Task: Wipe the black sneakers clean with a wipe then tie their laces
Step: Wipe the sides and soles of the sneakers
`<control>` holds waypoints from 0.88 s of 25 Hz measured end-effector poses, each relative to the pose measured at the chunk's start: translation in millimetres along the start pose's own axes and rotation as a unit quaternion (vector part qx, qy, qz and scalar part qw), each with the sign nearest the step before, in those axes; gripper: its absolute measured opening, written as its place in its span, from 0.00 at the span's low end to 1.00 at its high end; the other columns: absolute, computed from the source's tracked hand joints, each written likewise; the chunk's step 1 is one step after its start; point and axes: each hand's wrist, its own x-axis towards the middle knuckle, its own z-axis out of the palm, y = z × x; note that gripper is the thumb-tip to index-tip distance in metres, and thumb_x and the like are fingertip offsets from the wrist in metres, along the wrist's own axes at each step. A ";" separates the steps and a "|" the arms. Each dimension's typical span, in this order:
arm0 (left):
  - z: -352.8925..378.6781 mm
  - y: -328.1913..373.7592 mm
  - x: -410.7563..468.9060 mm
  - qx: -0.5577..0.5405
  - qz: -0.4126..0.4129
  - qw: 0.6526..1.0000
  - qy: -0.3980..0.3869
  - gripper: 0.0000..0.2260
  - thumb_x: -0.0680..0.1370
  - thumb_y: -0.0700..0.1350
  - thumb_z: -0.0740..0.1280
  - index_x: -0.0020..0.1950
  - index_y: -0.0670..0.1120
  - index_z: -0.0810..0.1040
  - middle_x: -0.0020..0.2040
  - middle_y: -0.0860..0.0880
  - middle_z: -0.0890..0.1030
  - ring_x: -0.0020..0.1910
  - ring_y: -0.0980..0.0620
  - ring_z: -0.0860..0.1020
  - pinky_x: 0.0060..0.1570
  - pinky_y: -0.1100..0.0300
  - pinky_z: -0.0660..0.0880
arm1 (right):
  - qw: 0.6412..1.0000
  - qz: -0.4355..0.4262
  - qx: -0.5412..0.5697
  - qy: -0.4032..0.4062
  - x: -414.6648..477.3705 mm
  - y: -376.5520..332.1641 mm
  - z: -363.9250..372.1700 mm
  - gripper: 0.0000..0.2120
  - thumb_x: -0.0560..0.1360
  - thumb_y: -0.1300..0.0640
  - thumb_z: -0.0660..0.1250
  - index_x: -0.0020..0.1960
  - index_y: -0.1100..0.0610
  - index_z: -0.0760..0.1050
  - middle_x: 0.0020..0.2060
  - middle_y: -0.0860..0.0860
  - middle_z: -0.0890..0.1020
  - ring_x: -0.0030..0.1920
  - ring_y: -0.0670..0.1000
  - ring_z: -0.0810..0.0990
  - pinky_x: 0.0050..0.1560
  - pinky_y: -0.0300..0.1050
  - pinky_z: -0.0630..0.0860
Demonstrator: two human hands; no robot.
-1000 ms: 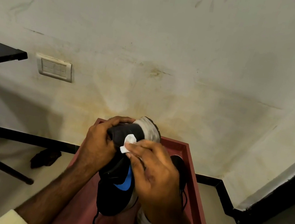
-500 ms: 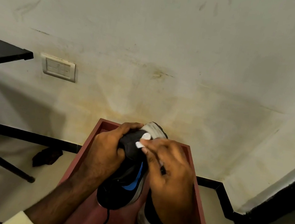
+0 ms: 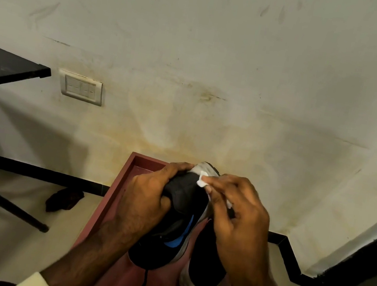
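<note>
Above the red tray [image 3: 123, 182], left hand [image 3: 145, 200] grips the sneaker [image 3: 179, 218]; right hand [image 3: 240, 216] pinches the wipe [image 3: 201, 182] against it.

My left hand [image 3: 145, 200] grips a black sneaker [image 3: 173, 240] with a blue mark and holds it tilted above the red counter [image 3: 118, 196]. With the fingers [image 3: 219, 185] of my right hand [image 3: 241, 224] I pinch a small white wipe [image 3: 201, 181] against the grey sole edge at its upper end. The second sneaker [image 3: 202, 277] stands on the counter, just beside.
</note>
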 end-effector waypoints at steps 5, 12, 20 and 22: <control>-2.1 1.2 1.8 -0.019 0.012 1.000 0.001 0.23 0.76 0.46 0.70 0.70 0.58 0.76 0.58 0.56 0.86 0.52 0.55 0.85 0.51 0.57 0.83 | 0.998 -0.062 -0.007 -0.032 -6.4 -7.9 5.0 0.09 0.82 0.59 0.70 0.60 0.55 0.85 0.54 0.46 0.82 0.58 0.46 0.81 0.58 0.42 0.80; 0.3 -4.4 2.6 -0.029 -0.008 1.000 -0.003 0.24 0.76 0.41 0.73 0.69 0.59 0.77 0.56 0.56 0.87 0.50 0.55 0.85 0.49 0.54 0.83 | 0.998 -0.065 0.004 -0.026 -10.5 -6.2 5.9 0.09 0.81 0.59 0.70 0.60 0.56 0.86 0.54 0.46 0.82 0.59 0.45 0.81 0.59 0.42 0.80; -6.1 -5.9 4.6 -0.066 -0.040 0.997 0.010 0.22 0.76 0.36 0.73 0.66 0.55 0.80 0.49 0.74 0.78 0.49 0.59 0.84 0.47 0.57 0.84 | 1.000 -0.021 0.014 -0.009 -17.1 1.0 11.8 0.10 0.80 0.63 0.71 0.59 0.57 0.85 0.54 0.46 0.82 0.58 0.44 0.81 0.59 0.41 0.80; -7.6 -4.7 3.6 -0.084 -0.050 0.995 0.012 0.19 0.76 0.37 0.73 0.64 0.54 0.81 0.49 0.73 0.79 0.49 0.60 0.84 0.48 0.59 0.84 | 1.000 -0.018 0.019 -0.005 -21.4 2.7 14.0 0.08 0.78 0.65 0.72 0.56 0.58 0.85 0.53 0.47 0.82 0.57 0.43 0.82 0.57 0.42 0.81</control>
